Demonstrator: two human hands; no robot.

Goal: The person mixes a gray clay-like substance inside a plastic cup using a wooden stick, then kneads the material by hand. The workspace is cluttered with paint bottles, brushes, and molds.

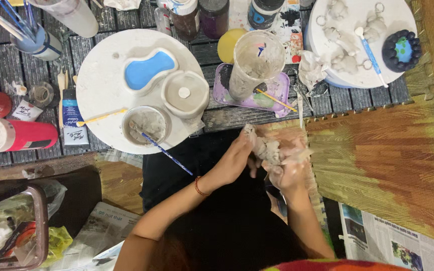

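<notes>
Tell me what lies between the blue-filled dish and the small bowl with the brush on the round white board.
In the head view, only bare white board lies between the blue dish and the bowl; the lidded clay pot sits off to the right of that stretch.

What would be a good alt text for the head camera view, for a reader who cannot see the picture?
Seen from above, a person's left hand and right hand together hold a lump of grey clay over a dark lap. Ahead lies a round white board with a blue-filled clay dish, a small clay pot with a blue brush, and paint bottles nearby.
</notes>
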